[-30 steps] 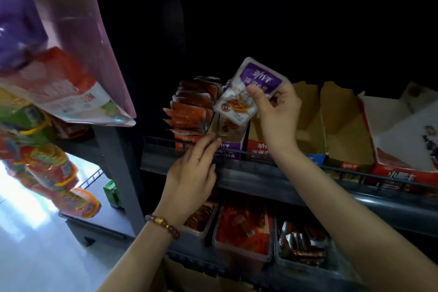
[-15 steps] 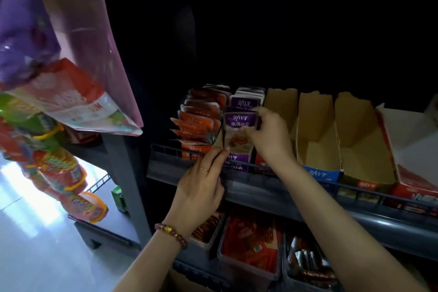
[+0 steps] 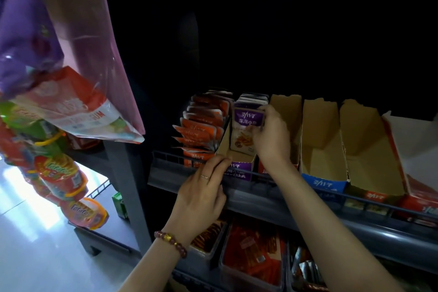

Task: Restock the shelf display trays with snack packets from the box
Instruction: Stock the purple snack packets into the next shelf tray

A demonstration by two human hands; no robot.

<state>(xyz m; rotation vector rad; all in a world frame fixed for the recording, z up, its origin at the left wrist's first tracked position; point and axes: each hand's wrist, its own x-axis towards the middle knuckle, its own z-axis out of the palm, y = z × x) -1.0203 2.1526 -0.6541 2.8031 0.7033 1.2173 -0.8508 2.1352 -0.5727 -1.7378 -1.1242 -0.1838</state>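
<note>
Pinching the purple packet (image 3: 246,122) with my right hand (image 3: 271,140): fingers curled over its top-right corner and right edge, thumb on the front face. Firm hold, hand mostly closed round it. The packet stands upright inside the purple tray (image 3: 239,169), at the front of the row, with more purple packets (image 3: 252,99) just behind it. My left hand (image 3: 201,193) grips nothing: fingers near straight and together, tips resting on the tray's front-left lip, at the shelf (image 3: 308,216) rail. Orange packets (image 3: 203,123) fill the tray just left. Cardboard trays (image 3: 322,159) to the right show bare floors.
</note>
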